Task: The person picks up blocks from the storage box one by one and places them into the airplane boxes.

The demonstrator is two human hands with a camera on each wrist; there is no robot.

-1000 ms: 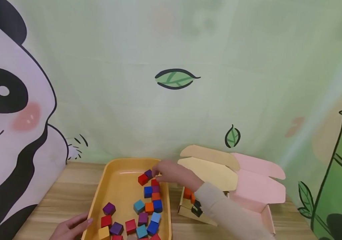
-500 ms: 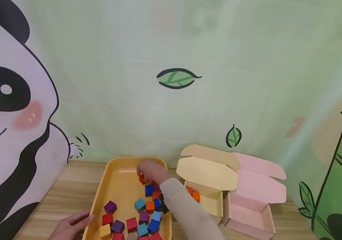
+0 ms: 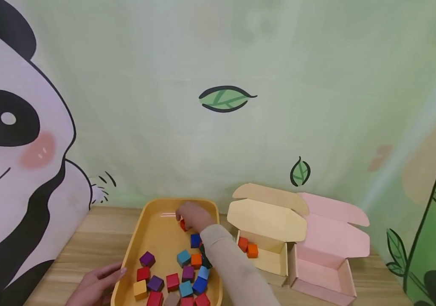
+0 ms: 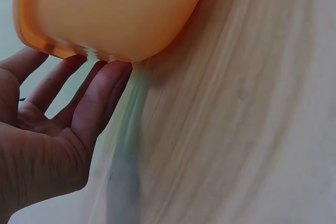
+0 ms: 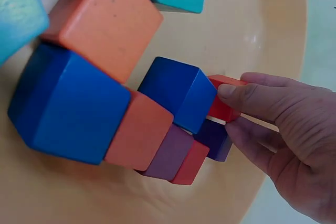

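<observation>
At the back of the yellow tray, my right hand pinches a red cube between thumb and fingers. Just beside that cube lie a dark purple cube and a blue cube. My left hand touches the tray's left side, its fingertips against the outside of the rim. Inside the tray are many coloured cubes, among them a yellow cube and a teal cube. Two orange-red cubes, one of them an orange cube, sit in the cream box.
Right of the cream box stands a pink box with its lid raised. Both lids lean back near the printed backdrop. The wooden table extends left of the tray.
My right hand has moved left and forward from the tray's right edge to the red cube. The forearm has uncovered the cream box. My left hand has stayed by the tray.
</observation>
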